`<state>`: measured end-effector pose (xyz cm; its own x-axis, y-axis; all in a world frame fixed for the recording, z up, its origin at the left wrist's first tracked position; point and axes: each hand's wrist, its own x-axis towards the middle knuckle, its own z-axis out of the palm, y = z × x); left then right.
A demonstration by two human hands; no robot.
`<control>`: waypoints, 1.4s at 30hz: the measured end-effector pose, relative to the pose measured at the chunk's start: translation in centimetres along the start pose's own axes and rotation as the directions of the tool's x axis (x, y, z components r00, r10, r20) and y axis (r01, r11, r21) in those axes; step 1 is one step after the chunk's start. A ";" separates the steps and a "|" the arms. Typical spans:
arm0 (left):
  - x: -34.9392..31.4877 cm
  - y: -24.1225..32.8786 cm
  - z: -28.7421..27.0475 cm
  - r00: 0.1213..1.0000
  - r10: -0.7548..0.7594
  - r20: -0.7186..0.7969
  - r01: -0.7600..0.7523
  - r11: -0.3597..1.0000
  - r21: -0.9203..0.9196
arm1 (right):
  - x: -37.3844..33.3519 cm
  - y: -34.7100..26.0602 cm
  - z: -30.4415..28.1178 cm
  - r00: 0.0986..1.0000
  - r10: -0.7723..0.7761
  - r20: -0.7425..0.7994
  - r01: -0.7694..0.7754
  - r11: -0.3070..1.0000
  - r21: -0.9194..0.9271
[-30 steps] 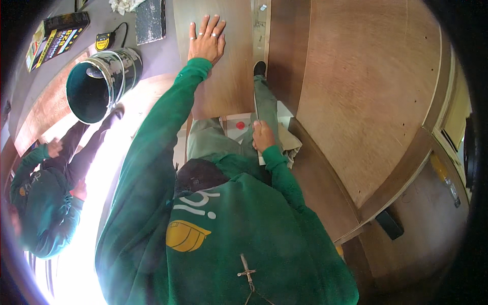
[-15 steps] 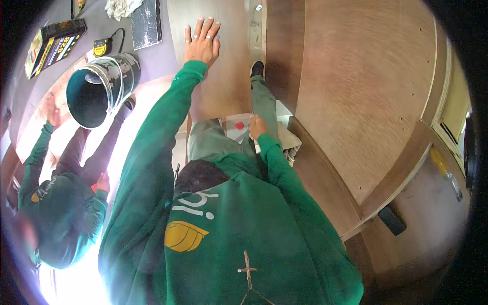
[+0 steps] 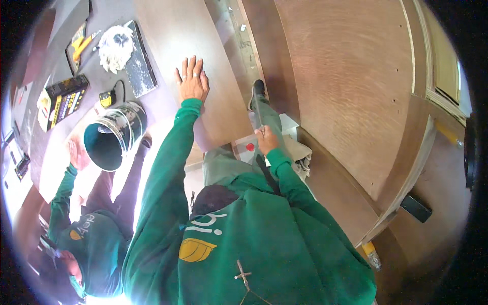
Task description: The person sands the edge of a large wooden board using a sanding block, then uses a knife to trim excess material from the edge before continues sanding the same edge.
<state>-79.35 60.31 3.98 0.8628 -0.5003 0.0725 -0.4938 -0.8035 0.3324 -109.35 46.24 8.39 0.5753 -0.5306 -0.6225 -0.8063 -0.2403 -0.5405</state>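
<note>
My left hand (image 3: pixel 192 81) lies flat on a brown wooden board (image 3: pixel 175 30), fingers spread, with rings on some of them. My right hand (image 3: pixel 266 140) is closed in front of my lap, its fingers wrapped round a thin grey strip (image 3: pixel 257 105) that points away from me along my leg. What kind of tool or piece the strip is does not show clearly. Just left of this hand, a red round spot (image 3: pixel 249 147) shows on a pale surface by the board's near edge. Crumpled beige cloth (image 3: pixel 301 156) lies to its right.
To the left, a co-worker in a green top (image 3: pixel 99 254) has a hand near an open bucket (image 3: pixel 104 147). Beyond are a tape measure (image 3: pixel 106 98), a box (image 3: pixel 63 101), a white rag (image 3: pixel 116 48), a dark block (image 3: pixel 140 63) and a yellow-handled tool (image 3: pixel 81 48). A large wooden panel (image 3: pixel 351 76) stands right.
The view has shifted, showing more of the table at left. My right hand has come up a little, and the thin strip shows more plainly. My left hand stays flat on the board.
</note>
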 end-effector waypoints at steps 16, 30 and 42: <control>1.0 0.9 -1.7 0.997 0.010 0.071 -0.011 1.000 0.028 | 0.0 -2.5 2.0 0.987 -0.145 0.065 0.144 0.989 0.026; 1.0 0.6 -1.8 0.999 0.036 0.038 -0.036 0.999 -0.007 | -0.1 -1.2 0.6 0.974 -0.217 0.060 0.215 0.976 0.046; 0.7 -0.8 -3.2 0.994 -0.041 -0.103 0.009 0.956 -0.293 | 1.4 -16.3 0.5 0.927 -0.349 0.134 0.335 0.935 0.116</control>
<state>-77.99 61.66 6.79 0.8890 -0.4307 0.1554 -0.4325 -0.6786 0.5936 -95.35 49.81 16.00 0.8335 -0.2997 -0.4642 -0.5451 -0.3086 -0.7795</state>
